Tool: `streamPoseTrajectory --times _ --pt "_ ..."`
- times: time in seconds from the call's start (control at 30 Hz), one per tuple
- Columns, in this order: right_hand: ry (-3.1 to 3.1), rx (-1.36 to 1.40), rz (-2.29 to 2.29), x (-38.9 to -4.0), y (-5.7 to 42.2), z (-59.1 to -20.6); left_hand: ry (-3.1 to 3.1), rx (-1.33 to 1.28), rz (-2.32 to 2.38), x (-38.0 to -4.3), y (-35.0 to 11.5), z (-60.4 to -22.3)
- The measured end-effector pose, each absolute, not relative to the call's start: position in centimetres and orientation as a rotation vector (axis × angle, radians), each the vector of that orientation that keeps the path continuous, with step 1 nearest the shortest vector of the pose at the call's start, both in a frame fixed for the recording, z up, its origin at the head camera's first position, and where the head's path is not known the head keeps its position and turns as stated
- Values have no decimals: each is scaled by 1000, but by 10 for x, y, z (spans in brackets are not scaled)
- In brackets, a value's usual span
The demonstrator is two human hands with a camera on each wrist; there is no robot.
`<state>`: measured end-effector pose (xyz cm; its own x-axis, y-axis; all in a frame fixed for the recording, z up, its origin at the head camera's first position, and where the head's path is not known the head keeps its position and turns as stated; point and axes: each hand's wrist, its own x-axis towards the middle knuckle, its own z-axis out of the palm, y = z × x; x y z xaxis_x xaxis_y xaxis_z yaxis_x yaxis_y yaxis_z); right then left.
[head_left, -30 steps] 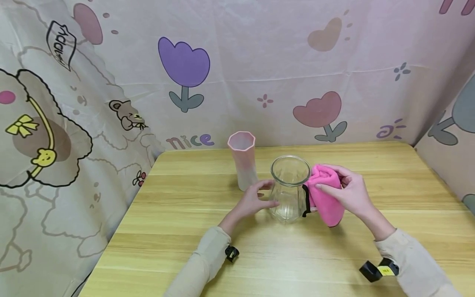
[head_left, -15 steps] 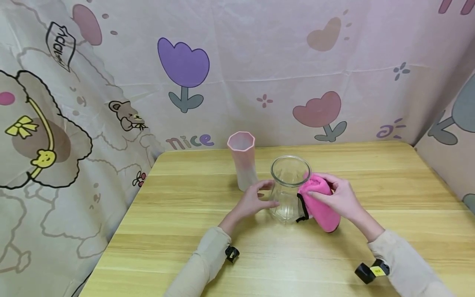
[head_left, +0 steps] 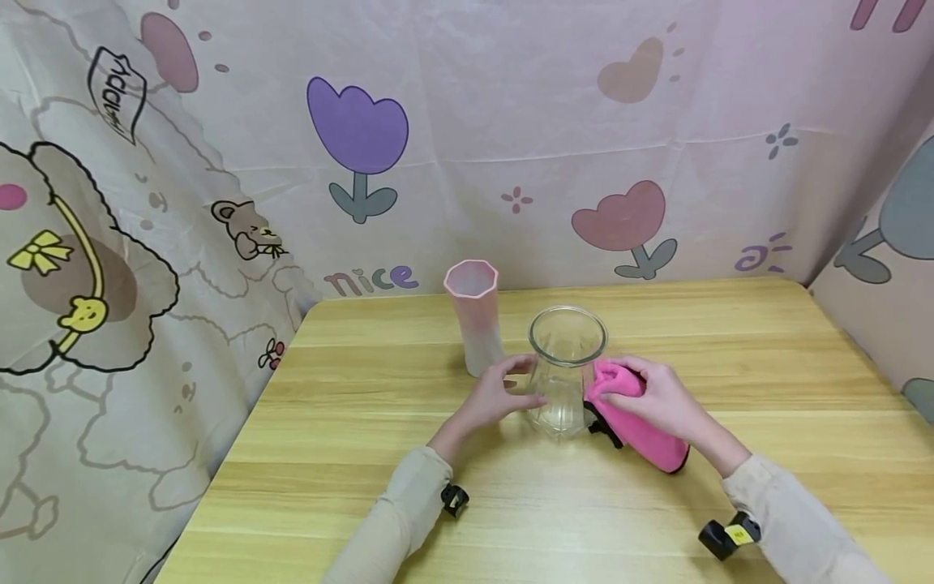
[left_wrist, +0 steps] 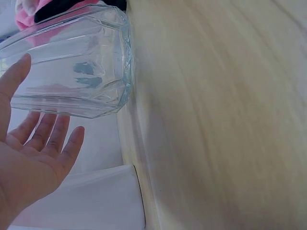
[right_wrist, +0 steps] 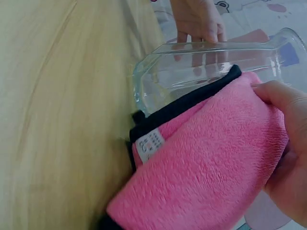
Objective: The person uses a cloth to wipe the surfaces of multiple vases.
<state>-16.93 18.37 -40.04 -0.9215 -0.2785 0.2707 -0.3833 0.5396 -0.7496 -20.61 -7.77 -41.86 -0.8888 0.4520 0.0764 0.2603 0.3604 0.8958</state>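
A clear glass vase with a round rim and faceted sides stands upright on the table. My left hand steadies it from the left, thumb at the front and fingertips behind; in the left wrist view the thumb lies over the glass. On the vase's right side, my right hand grips a folded pink cloth, thumb on top, and holds it against the glass. The cloth has black edging and a white label in the right wrist view. The fingers under the cloth are partly hidden.
A tall pink-to-white vase stands close behind my left hand. Around the wooden table, a patterned curtain hangs at the back and sides. Black straps with small devices sit on both wrists.
My right hand has moved down and slightly left along the vase's side with the pink cloth, whose loose end now hangs lower to the right. The left hand and vase have stayed put.
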Motion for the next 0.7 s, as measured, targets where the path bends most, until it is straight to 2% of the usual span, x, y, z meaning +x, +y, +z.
streamPoseTrajectory --times 0.3,0.7 --pt "-2735 636 1207 -170 183 -412 2387 652 1576 -189 -77 -387" --pt "-2888 668 993 -172 183 -422 2378 656 1579 -188 -78 -386"
